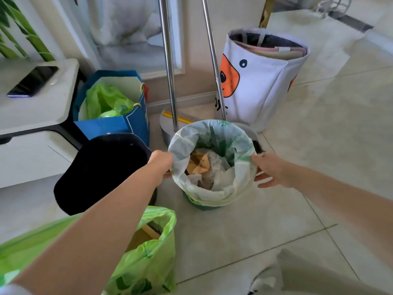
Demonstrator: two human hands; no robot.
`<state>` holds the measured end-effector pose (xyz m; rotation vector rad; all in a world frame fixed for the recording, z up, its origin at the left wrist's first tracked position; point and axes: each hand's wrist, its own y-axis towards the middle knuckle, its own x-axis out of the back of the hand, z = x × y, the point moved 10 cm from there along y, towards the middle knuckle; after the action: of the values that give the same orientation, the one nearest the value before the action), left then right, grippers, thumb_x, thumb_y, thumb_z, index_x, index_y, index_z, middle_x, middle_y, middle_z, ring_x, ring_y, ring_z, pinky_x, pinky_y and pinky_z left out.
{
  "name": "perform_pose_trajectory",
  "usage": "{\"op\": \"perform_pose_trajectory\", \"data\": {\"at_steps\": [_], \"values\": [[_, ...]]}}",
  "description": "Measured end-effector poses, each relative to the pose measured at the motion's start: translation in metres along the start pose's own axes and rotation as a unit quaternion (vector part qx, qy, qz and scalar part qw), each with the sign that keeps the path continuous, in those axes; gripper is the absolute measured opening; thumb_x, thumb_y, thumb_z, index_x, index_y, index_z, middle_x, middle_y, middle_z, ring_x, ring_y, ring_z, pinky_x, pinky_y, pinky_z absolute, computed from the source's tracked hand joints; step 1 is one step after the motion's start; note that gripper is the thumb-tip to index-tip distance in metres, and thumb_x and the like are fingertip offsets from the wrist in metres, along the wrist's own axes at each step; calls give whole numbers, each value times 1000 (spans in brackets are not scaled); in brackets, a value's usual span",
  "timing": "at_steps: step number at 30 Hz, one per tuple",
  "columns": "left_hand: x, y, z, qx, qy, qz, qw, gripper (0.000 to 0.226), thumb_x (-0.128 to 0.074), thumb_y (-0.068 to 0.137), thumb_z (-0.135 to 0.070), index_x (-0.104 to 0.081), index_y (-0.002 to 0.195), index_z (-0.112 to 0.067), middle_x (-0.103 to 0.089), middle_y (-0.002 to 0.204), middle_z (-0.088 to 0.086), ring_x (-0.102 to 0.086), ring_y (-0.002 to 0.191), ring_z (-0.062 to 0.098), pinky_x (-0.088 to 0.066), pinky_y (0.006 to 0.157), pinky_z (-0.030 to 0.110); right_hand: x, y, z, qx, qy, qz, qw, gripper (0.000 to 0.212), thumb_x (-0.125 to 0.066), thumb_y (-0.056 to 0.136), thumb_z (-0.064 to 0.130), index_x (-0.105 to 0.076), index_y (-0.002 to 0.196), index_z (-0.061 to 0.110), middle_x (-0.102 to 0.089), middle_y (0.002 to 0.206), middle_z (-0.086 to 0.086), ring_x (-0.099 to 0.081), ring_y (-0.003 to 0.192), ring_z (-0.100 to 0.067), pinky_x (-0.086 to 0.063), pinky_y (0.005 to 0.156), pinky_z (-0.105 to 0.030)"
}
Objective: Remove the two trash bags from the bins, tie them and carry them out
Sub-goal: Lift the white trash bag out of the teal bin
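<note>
Tiled floor point(319, 145), L hand point(161, 161) pinching bag rim point(180, 137), R hand point(270, 170) prob. touching

Both forearms are bare — the left hand point(160, 161) and right hand point(270, 172) wear no gloves or rings.

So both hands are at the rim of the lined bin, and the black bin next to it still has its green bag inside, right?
Not quite. The head view shows the black bin with no bag in it; a green bag stands on the floor in front of it. The rest holds: the left hand and right hand are at the rim of the lined bin.
</note>
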<state>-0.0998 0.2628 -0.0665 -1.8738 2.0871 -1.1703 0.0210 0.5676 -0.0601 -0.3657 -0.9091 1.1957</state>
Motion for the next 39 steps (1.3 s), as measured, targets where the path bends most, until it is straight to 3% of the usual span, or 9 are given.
{"op": "perform_pose_trajectory", "data": {"at_steps": [6, 11, 14, 18, 21, 27, 30, 34, 39], "values": [[8, 6, -6, -5, 50, -28, 998, 22, -62, 84, -8, -61, 106, -4, -63, 103, 15, -65, 88, 25, -59, 78, 36, 11, 2, 11, 21, 47, -56, 997, 8, -55, 90, 11, -57, 84, 5, -61, 78, -10, -57, 62, -20, -53, 57, -30], [17, -2, -29, -54, 100, -64, 991, 22, -63, 82, -7, -64, 104, -4, -62, 89, 14, -58, 67, 22, -45, 47, 25, 30, -2, 19, 38, 77, -120, 989, 2, -58, 85, 7, -59, 83, 7, -55, 69, -8, -53, 60, -18, -52, 59, -30], [22, -8, -47, -113, 108, -99, 983, 20, -62, 84, -6, -68, 103, -8, -64, 91, 13, -62, 77, 26, -54, 61, 30, 27, -4, 31, 74, 86, -118, 987, 13, -57, 85, 7, -58, 74, 14, -57, 72, -6, -54, 66, -18, -50, 60, -28], [18, -24, -68, -187, 82, -95, 974, 13, -64, 83, -12, -65, 96, -13, -64, 90, 7, -61, 80, 23, -56, 71, 35, 27, -15, 48, 146, 87, -118, 978, 19, -57, 87, 10, -63, 104, 17, -58, 82, 0, -55, 71, -15, -49, 57, -23], [19, -34, -74, -216, 77, -83, 970, 11, -65, 83, -14, -62, 93, -13, -61, 85, 5, -60, 80, 24, -56, 76, 40, 33, -31, 56, 203, 72, -116, 970, 21, -58, 89, 10, -62, 109, 16, -55, 79, -1, -53, 68, -12, -49, 58, -22], [55, -39, -52, -182, 69, -106, 975, 10, -60, 82, -7, -56, 82, -15, -62, 87, 11, -63, 72, 24, -60, 69, 41, 62, -54, 45, 230, 57, -159, 958, 27, -59, 86, 4, -63, 112, 8, -50, 75, -5, -52, 63, -14, -51, 50, -19], [73, -33, -20, -97, 61, -100, 988, 5, -58, 85, -4, -58, 86, -9, -65, 80, 16, -61, 55, 21, -53, 46, 29, 68, -56, 27, 177, 65, -162, 969, 33, -59, 85, 0, -57, 118, 4, -51, 77, -4, -52, 62, -16, -50, 55, -28], [72, -32, 11, -8, 110, -48, 993, 17, -61, 88, -11, -58, 102, -3, -65, 82, 18, -58, 47, 21, -50, 45, 27, 57, -57, -3, 68, 69, -96, 991, 27, -57, 86, 2, -59, 114, 3, -61, 78, -12, -59, 59, -22, -55, 63, -35], [36, -50, -14, -49, 72, 58, 995, 13, -54, 89, -6, -57, 101, -9, -63, 81, 16, -54, 48, 18, -46, 42, 22, 32, -73, 6, 64, 128, 24, 989, 19, -55, 93, 11, -56, 111, 4, -66, 81, -16, -70, 66, -33, -61, 71, -43]]}}
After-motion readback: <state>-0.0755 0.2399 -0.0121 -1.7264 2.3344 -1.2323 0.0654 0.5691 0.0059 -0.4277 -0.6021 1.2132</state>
